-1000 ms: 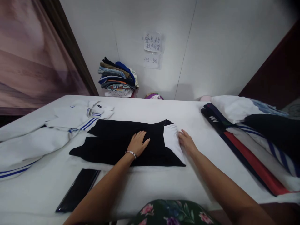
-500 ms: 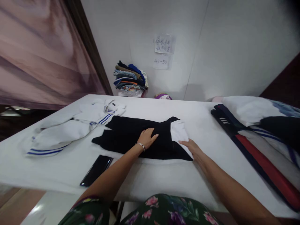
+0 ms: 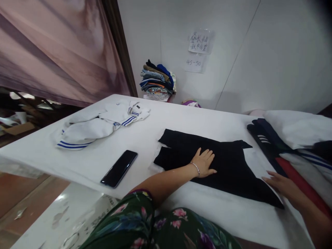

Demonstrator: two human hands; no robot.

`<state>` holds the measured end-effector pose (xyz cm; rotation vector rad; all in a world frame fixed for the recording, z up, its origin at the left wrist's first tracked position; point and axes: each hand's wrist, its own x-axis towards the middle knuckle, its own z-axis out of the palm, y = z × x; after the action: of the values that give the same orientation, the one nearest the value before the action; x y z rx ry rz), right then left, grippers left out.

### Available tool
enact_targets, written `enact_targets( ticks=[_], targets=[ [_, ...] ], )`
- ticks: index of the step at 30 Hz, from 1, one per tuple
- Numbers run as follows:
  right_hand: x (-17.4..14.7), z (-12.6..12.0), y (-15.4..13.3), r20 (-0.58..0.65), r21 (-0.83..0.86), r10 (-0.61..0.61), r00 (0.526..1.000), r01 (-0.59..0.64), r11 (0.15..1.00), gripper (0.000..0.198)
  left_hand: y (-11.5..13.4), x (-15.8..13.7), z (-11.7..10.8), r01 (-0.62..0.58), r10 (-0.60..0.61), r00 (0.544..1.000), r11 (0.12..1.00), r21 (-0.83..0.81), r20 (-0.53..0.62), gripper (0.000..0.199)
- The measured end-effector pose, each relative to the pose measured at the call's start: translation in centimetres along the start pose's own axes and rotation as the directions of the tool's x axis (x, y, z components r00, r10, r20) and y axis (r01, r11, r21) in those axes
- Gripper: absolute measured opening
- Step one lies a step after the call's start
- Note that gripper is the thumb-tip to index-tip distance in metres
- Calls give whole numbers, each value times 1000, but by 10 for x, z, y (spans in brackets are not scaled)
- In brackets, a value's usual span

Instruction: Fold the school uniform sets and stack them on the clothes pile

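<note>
A black garment (image 3: 223, 159) lies spread on the white-covered table, with two separate ends at its left and a white part (image 3: 255, 160) at its right. My left hand (image 3: 204, 163), with a bracelet at the wrist, rests flat on the middle of the black cloth, fingers spread. At the garment's right edge is my right hand (image 3: 284, 186), its fingers stretched out over the border of the white part. Whether any cloth is pinched under them is hard to see.
A white top with blue stripes (image 3: 88, 131) lies at the left of the table (image 3: 181, 119). Nearer me is a black phone (image 3: 119, 168). Several garments (image 3: 295, 138) are heaped at the right. Behind the table stands a stack of folded clothes (image 3: 158, 81) by the wall.
The camera view has turned left, so things sit differently in the picture. Both hands remain at the black garment, which has shifted right relative to the phone and the striped top.
</note>
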<state>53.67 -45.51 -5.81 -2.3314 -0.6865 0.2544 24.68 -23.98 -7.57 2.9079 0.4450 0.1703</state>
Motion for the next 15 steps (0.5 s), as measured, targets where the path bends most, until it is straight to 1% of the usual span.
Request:
enact_targets(
  ticks=[2,3,4,5,6,7,8,9,10,11,13,14,15],
  targets=[
    [-4,0,-2,19,29,18,1000,-19,999,40,0,0,3,-8,8,1000,1000,1,-9,72],
    [-8,1,-11,-10,7,-23,1000,23,1000,45,0,-1,3,-14,14,1000,1000,-4,-11,72],
    [-13,2,-26,-71,-41,-116,991,113,993,50,-1,-2,2,-18,18,1000,1000,-8,-15,71],
    [-18,4,-43,-112,-96,-236,965,226,969,53,-1,-2,2,-19,19,1000,1000,-11,-20,71],
    [-24,8,-63,-128,-130,-364,923,348,928,56,-2,-3,1,-17,17,1000,1000,-14,-24,70],
    [-28,14,-82,-136,-138,-503,853,487,862,56,-1,-3,0,-15,14,1000,1000,-17,-26,69],
    [-32,23,-99,-104,-152,-623,775,606,780,55,-1,-4,0,-14,14,1000,1000,-21,-27,68],
    [-35,34,-112,-55,-178,-705,707,688,704,56,-1,-5,0,-18,17,999,999,-27,-29,67],
    [-36,47,-120,23,-204,-745,667,733,649,56,-1,-8,-1,-23,22,999,999,-36,-33,67],
    [-35,61,-123,111,-228,-743,660,745,627,56,-3,-11,-2,-30,28,999,998,-47,-38,66],
    [-30,90,-116,285,-251,-660,695,719,648,56,-9,-22,-7,-49,45,998,996,-70,-47,63],
    [-27,101,-108,340,-246,-616,710,699,671,56,-14,-30,-10,-56,52,997,995,-79,-48,61],
    [-23,111,-99,376,-234,-590,715,689,686,57,-20,-40,-15,-54,50,998,995,-86,-47,59]
  ],
)
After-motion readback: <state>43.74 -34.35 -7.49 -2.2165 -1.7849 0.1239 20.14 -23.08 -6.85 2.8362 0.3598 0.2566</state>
